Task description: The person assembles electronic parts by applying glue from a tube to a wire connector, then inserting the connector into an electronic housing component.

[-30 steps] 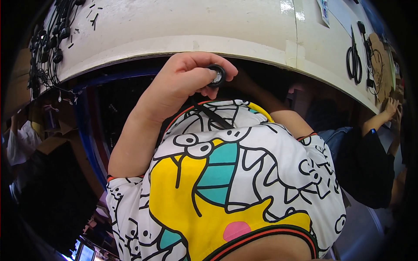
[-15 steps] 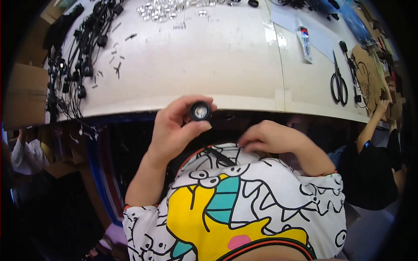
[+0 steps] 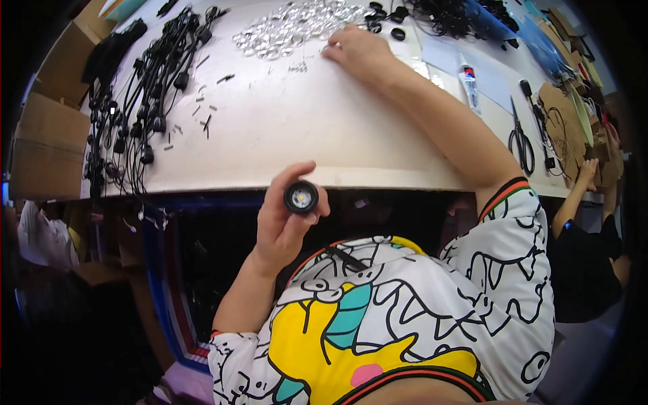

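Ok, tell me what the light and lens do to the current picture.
Head view: glare spots on the white tabletop beside the right forearm, and bright glints off the clear round pieces; same head view: deep shadow below the tabletop, black corners, and the tabletop's front edge gently bowed.

A round black housing point(image 3: 301, 198) sits in the grip of the left hand point(image 3: 278, 228) by the front edge of the worktop point(image 3: 270, 128), its circular end facing up and showing a silvery interior with a small yellow-orange centre. Clear, shiny round pieces point(image 3: 283, 34) lie spread in a broad cluster on the worktop, the right hand point(image 3: 364, 54) at its near right side.
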